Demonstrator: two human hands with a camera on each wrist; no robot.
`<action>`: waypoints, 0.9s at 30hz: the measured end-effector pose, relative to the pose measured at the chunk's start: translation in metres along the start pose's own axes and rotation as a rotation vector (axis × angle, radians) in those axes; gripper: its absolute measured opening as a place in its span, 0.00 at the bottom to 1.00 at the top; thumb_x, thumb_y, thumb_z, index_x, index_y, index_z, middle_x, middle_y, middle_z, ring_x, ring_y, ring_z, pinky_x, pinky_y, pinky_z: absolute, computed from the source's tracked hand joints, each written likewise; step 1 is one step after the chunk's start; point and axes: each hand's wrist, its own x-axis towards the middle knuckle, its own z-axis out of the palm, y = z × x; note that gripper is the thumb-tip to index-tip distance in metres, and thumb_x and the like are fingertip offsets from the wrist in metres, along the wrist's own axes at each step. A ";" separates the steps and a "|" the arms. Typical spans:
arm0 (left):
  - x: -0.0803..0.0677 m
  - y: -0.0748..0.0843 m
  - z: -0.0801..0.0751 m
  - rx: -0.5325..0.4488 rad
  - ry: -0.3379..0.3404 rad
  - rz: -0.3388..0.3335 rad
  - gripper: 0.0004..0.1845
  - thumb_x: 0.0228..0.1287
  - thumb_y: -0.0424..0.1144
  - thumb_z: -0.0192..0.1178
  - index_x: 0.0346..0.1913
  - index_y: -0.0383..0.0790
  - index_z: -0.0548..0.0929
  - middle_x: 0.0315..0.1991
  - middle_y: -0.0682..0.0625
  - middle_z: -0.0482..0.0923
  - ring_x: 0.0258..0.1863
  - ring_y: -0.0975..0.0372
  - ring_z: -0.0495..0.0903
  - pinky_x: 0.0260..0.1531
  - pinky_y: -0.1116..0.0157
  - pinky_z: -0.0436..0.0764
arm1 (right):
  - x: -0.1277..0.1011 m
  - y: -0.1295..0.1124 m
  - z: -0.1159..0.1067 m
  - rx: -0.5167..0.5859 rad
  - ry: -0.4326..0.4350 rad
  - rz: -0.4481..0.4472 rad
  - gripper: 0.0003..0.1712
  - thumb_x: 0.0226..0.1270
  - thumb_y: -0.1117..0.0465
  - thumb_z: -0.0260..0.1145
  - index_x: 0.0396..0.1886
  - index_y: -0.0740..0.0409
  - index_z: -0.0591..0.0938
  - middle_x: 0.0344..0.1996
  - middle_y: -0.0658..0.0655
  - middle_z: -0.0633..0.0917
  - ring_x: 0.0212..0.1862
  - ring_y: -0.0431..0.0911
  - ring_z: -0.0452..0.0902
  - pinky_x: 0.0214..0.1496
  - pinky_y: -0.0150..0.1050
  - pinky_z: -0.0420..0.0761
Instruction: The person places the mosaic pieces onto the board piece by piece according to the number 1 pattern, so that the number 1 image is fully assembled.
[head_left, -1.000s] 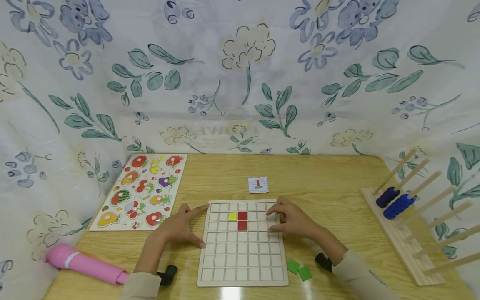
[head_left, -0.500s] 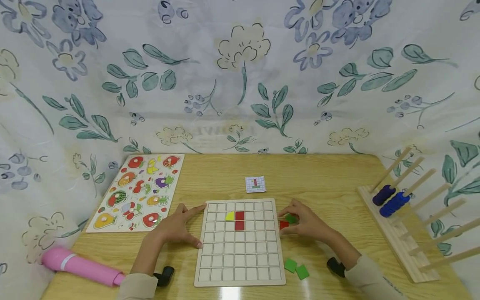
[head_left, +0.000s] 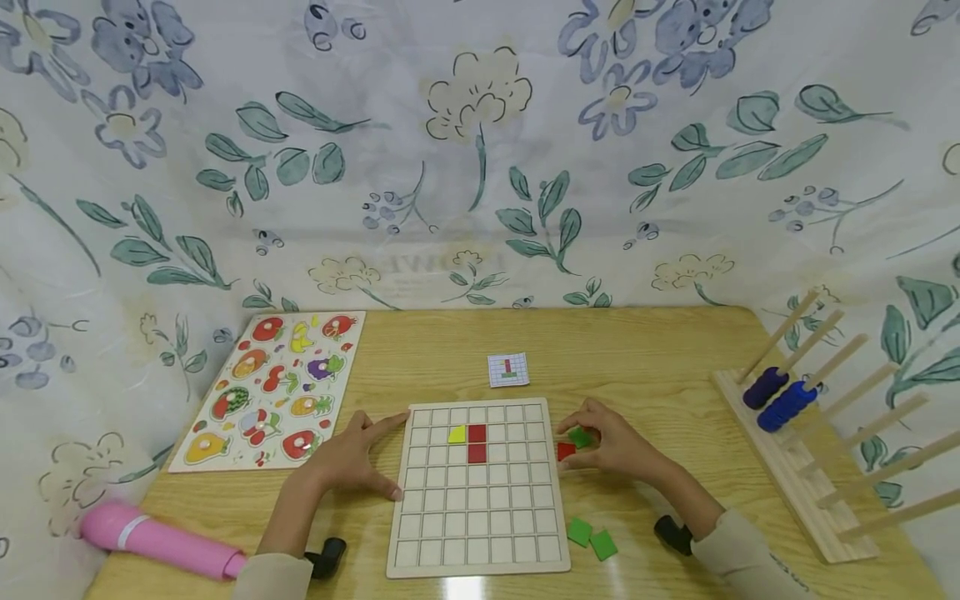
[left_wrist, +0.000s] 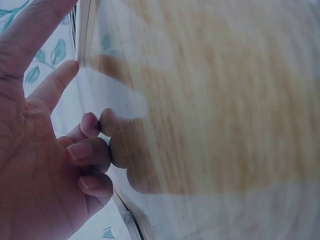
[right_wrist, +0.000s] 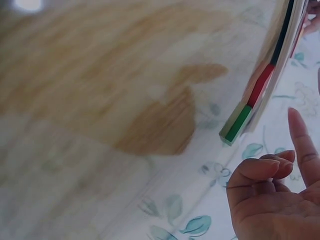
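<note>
A pale wooden grid board (head_left: pixel 450 525) lies on the table, bearing a yellow piece (head_left: pixel 457 434) and two red squares, the upper red square (head_left: pixel 477 433) directly above the other. At its left edge my left hand (head_left: pixel 347 457) touches with spread index finger and thumb, the other fingers bent. My right hand (head_left: pixel 619 450) stands at the right edge, index fingertip and thumb tip right at the rim. Between them lie a loose red tile (head_left: pixel 566 451) and a green tile (head_left: pixel 580 437); in the right wrist view the same red tile (right_wrist: pixel 261 86) and green tile (right_wrist: pixel 237 125) sit apart from the fingers.
Two green tiles (head_left: pixel 591 538) lie near the board's lower right corner. A pattern card (head_left: pixel 508 370) lies behind it. A fruit puzzle (head_left: pixel 270 387) is at left, a pink cylindrical object (head_left: pixel 176 546) below it, and a peg rack (head_left: pixel 806 475) with blue beads at right.
My right hand has shifted rightward from over the board to its right edge, and the loose red and green tiles have come into sight. My left hand has kept its place at the left edge.
</note>
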 end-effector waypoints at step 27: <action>0.001 -0.002 0.002 0.005 0.013 -0.004 0.63 0.27 0.63 0.82 0.75 0.64 0.63 0.43 0.47 0.61 0.30 0.56 0.66 0.27 0.60 0.65 | -0.002 0.009 0.004 -0.042 -0.005 0.075 0.19 0.49 0.57 0.81 0.42 0.57 0.88 0.31 0.55 0.72 0.33 0.42 0.61 0.35 0.32 0.64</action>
